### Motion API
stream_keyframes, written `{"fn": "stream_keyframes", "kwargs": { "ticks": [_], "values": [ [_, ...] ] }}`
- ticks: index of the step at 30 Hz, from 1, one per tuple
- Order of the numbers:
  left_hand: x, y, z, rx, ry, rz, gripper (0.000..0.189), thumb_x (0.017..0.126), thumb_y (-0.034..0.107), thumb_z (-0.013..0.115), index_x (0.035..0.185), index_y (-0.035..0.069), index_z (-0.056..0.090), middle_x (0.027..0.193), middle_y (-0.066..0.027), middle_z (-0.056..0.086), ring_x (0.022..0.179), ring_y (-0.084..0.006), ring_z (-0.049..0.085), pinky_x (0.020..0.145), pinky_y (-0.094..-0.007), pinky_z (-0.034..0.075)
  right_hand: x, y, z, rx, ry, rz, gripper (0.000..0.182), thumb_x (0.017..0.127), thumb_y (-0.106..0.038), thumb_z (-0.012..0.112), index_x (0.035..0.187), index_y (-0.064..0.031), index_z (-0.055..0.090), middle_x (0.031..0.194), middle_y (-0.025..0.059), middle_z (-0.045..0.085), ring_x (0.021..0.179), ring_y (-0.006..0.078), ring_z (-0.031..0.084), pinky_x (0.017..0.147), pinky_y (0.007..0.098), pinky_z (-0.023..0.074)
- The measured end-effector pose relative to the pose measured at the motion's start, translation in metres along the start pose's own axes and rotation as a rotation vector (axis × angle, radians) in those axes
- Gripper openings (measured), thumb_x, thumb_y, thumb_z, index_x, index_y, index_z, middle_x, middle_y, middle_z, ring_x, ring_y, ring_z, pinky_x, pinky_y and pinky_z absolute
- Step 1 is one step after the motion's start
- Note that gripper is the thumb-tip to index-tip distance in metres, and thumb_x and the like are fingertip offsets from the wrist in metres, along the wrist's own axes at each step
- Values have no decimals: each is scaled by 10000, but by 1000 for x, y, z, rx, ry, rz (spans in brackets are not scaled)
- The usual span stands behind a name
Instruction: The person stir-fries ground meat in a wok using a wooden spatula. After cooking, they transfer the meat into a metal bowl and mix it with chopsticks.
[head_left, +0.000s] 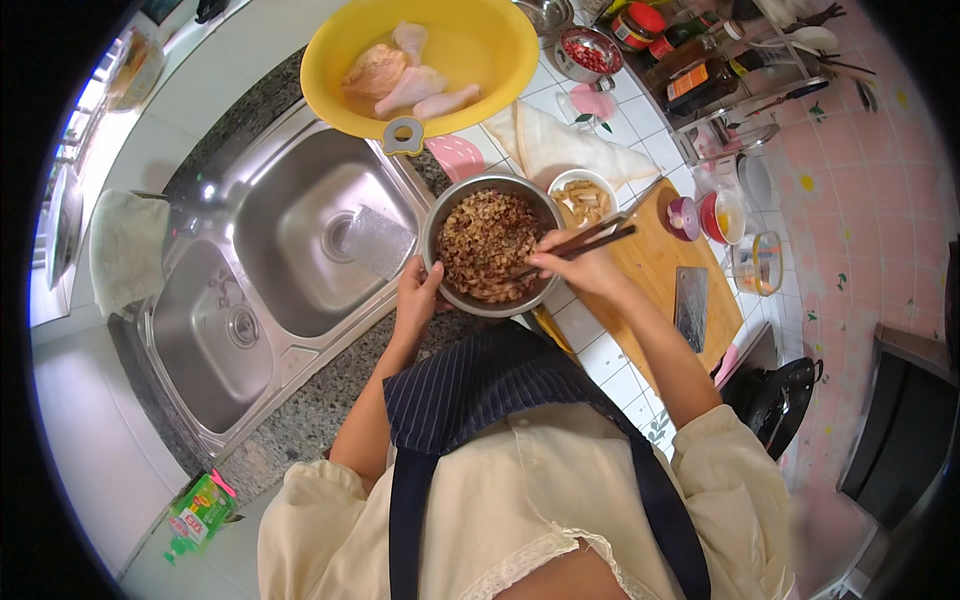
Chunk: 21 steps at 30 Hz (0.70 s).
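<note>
A round stainless steel bowl (553, 217) full of a brown, crumbly chopped mixture (487, 240) is at the middle of the view. My left hand (421, 289) grips its left rim, thumb on the edge. In my right hand (574, 262) is a pair of dark chopsticks (592, 241), their tips down in the mixture near the bowl's lower right; the tips are partly hidden. Just beyond the right hand stands a small white bowl (559, 184) of pale brown pieces. A wooden cutting board (645, 259) lies under and beside my right forearm.
A double steel sink (285, 225) lies left. Ahead, a yellow basin (322, 67) holds raw chicken pieces (412, 82). A cleaver (691, 307) and a cut red onion (682, 217) lie on the board. Sauce bottles (697, 82) stand upper right; a black wok (780, 405) sits at right.
</note>
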<state>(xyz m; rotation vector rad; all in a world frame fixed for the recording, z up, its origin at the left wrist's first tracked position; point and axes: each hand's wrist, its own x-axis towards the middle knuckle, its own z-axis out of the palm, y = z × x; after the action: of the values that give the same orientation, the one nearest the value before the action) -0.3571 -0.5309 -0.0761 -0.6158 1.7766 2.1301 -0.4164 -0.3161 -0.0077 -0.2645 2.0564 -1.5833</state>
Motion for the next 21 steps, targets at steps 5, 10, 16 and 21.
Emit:
{"fn": "stream_keyframes", "kwargs": {
  "ticks": [5, 10, 16, 21],
  "values": [
    [-2, 5, 0, -12, -18, -19, 225, 797, 260, 435, 900, 60, 426, 707, -43, 534, 550, -103, 538, 430, -205, 434, 18, 9, -2, -13, 307, -213, 157, 711, -152, 569, 694, 1, 540, 615, 55, 534, 556, 108, 523, 507, 217, 403],
    [-2, 4, 1, -20, -11, -11, 219, 799, 256, 432, 897, 61, 425, 709, -42, 531, 543, -103, 533, 425, -205, 430, 11, 3, -8, -412, 197, -347, 123, 711, -131, 563, 718, -12, 531, 655, 73, 539, 622, 149, 514, 559, 245, 401],
    [-2, 2, 1, -57, -15, -6, 216, 803, 230, 420, 925, 52, 420, 699, -41, 532, 530, -98, 528, 417, -197, 427, -8, -16, 13, -101, -100, -30, 124, 698, -121, 581, 708, -2, 549, 653, 63, 546, 573, 118, 538, 517, 213, 417],
    [-4, 5, 2, -51, 13, -30, 228, 809, 176, 401, 978, 24, 414, 691, -50, 540, 500, -105, 533, 389, -193, 437, 13, 3, 10, -298, 263, -332, 146, 696, -159, 575, 687, -14, 554, 656, 73, 540, 608, 165, 515, 555, 252, 407]
  ]
}}
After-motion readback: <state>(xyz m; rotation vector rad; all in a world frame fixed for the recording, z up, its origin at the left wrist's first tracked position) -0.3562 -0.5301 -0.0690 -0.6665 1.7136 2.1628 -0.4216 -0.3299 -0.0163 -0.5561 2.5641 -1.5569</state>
